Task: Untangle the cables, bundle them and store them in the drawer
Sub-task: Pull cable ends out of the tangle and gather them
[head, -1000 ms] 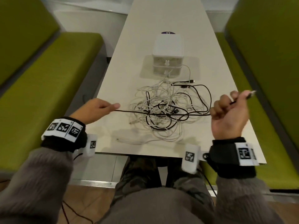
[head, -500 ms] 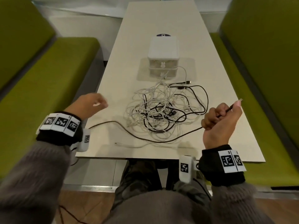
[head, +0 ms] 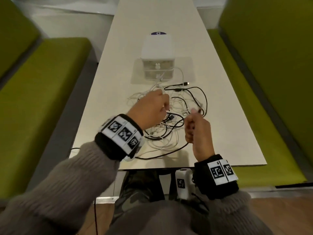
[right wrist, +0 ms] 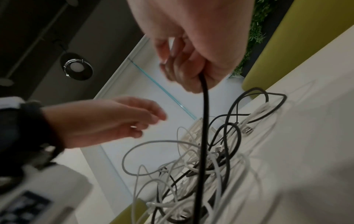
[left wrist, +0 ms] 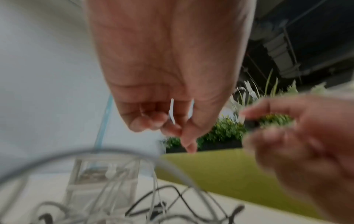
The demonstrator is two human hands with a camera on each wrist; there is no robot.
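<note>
1. The right hand [head: 198,131] is clenched in a fist around a black cable [right wrist: 203,121]. This grip is raised above the near part of a pale worktop [head: 237,126].
2. The black cable leaves the underside of that grip, drops to the worktop and trails toward the near edge, passing under the left wrist.
3. The left hand [head: 150,109] hovers just beside the right hand's grip, on its left. Its fingers are loosely curled. The left wrist view is blurred, and I cannot tell whether they pinch anything.
4. Below and just beyond both hands lies a tangle of cables [head: 171,131], white and black strands looped through one another on the worktop.
5. Beyond the tangle, farther from the grip, stands a small white drawer unit [head: 157,48] with two translucent drawers, both pushed in. A white strand reaches up to its lower drawer front.
6. A dark plug [head: 185,83] lies on the worktop past the grip, near the drawer unit's right corner.
7. Green bench seats [head: 42,102] run along both sides of the worktop.
8. Both wrists wear black bands with black-and-white square markers, over grey knit sleeves.
</note>
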